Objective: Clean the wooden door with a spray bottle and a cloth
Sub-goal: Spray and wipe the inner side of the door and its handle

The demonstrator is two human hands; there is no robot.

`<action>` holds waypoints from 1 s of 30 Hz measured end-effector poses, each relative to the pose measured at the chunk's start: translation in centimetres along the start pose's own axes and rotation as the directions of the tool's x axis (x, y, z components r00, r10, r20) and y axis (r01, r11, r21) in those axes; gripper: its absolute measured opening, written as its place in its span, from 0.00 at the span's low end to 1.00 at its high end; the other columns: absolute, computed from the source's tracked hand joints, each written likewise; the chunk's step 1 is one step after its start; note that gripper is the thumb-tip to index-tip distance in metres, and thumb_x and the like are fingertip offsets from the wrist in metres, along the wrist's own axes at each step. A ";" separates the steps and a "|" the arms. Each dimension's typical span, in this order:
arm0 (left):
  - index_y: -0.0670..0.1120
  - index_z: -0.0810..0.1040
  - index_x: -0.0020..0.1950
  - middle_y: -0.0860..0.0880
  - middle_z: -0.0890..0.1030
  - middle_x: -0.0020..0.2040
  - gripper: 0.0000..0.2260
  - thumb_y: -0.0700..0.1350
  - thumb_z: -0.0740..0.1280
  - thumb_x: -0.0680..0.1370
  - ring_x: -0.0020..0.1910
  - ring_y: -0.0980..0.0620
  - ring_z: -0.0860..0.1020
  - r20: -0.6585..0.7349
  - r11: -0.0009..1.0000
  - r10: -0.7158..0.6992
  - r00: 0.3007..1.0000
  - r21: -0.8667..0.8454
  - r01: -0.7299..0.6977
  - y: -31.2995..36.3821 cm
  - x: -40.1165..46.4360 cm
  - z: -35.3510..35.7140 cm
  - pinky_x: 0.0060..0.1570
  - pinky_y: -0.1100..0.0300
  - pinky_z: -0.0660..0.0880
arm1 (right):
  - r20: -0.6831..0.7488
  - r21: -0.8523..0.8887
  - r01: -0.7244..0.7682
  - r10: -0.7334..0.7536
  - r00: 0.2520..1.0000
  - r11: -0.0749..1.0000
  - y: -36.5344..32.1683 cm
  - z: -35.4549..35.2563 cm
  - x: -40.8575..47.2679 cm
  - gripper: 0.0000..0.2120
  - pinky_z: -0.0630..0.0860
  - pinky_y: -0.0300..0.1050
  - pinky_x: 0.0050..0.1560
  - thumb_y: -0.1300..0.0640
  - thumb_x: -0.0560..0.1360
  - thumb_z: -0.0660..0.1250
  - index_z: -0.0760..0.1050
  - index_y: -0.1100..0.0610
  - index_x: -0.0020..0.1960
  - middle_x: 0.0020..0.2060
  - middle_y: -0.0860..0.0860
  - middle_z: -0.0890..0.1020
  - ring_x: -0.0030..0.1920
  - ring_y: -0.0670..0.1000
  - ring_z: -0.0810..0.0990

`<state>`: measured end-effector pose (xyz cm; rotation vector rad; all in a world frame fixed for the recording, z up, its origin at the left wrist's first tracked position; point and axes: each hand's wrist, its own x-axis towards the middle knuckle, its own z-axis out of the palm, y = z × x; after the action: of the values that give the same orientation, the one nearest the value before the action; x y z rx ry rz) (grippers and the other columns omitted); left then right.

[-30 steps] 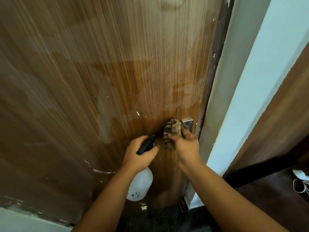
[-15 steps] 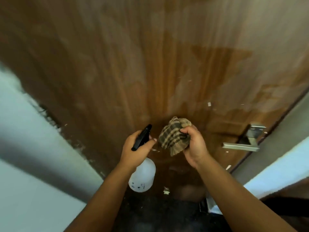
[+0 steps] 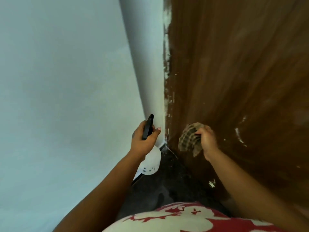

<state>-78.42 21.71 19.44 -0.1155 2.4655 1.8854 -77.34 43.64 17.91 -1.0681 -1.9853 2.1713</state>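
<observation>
My left hand (image 3: 143, 139) is wrapped around the neck of the spray bottle (image 3: 150, 162), fingers closed about its black trigger head (image 3: 147, 127), which points up toward the corner; the white body of the bottle hangs below my wrist, just above the dark floor (image 3: 160, 185). Behind that hand stands the pale wall (image 3: 58, 89), filling the whole left side of my view, and its edge runs down to meet the door at the corner just beside my thumb.

My right hand (image 3: 207, 139) is clenched on the cloth (image 3: 189, 137), a checked brown rag bunched up in my grip, with a loose end drooping below my fingers. The cloth sits close against the lower part of the wooden door (image 3: 242, 72), near its left edge; I cannot tell whether it actually touches the wood. The door takes up the right side, brown with a streaky grain, and white paint flecks (image 3: 240, 136) mark it to the right of my hand and along the edge by the wall. At the bottom, my red and white shirt (image 3: 192, 218) shows between my forearms.
</observation>
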 end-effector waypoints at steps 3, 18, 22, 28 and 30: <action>0.52 0.75 0.42 0.59 0.76 0.32 0.10 0.50 0.74 0.78 0.31 0.62 0.73 -0.016 0.999 0.017 1.000 0.042 -0.016 -0.6 -1.1 -1.0 0.33 0.70 0.71 | -0.139 -0.111 0.196 -0.210 0.968 0.974 -1.4 -1.1 0.0 0.15 0.76 0.56 0.58 0.47 0.76 0.63 0.78 0.55 0.55 0.58 0.57 0.79 0.57 0.59 0.77; 0.54 0.78 0.45 0.58 0.80 0.37 0.09 0.56 0.74 0.75 0.39 0.57 0.80 0.684 0.942 0.314 0.658 -0.141 -0.304 9.9 -2.2 20.1 0.42 0.59 0.77 | -0.565 -0.380 0.412 -0.560 0.606 0.828 -5.6 -18.4 -7.4 0.12 0.75 0.33 0.43 0.34 0.68 0.70 0.77 0.41 0.40 0.38 0.39 0.82 0.44 0.38 0.80; 0.54 0.78 0.47 0.59 0.81 0.42 0.04 0.51 0.73 0.78 0.43 0.58 0.80 0.813 0.910 0.372 0.447 -0.226 -0.347 12.8 -5.3 26.0 0.47 0.56 0.76 | -0.551 -0.690 0.193 -0.680 0.484 0.697 -5.4 -24.3 -11.9 0.09 0.67 0.30 0.40 0.41 0.68 0.69 0.77 0.44 0.44 0.37 0.39 0.76 0.40 0.38 0.75; 0.56 0.79 0.53 0.55 0.82 0.48 0.06 0.52 0.73 0.78 0.49 0.59 0.80 0.903 0.868 0.386 0.189 -0.287 -0.406 14.0 -11.6 31.6 0.53 0.56 0.77 | -0.638 -0.740 -0.404 -0.370 0.675 0.538 0.6 -30.1 -13.5 0.09 0.78 0.48 0.46 0.48 0.73 0.64 0.75 0.50 0.51 0.51 0.52 0.79 0.47 0.56 0.80; 0.56 0.79 0.56 0.52 0.82 0.48 0.08 0.52 0.73 0.78 0.48 0.58 0.80 0.919 0.849 0.372 0.129 -0.280 -0.448 13.9 -13.4 33.3 0.49 0.57 0.77 | -0.571 -0.790 -0.340 -0.411 0.711 0.509 1.7 -30.9 -12.9 0.14 0.78 0.48 0.46 0.46 0.75 0.62 0.75 0.51 0.58 0.51 0.51 0.79 0.50 0.54 0.80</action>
<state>-66.73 57.98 25.04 1.4516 1.6106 1.1998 -51.85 64.69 23.55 -1.5397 -2.5076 0.2927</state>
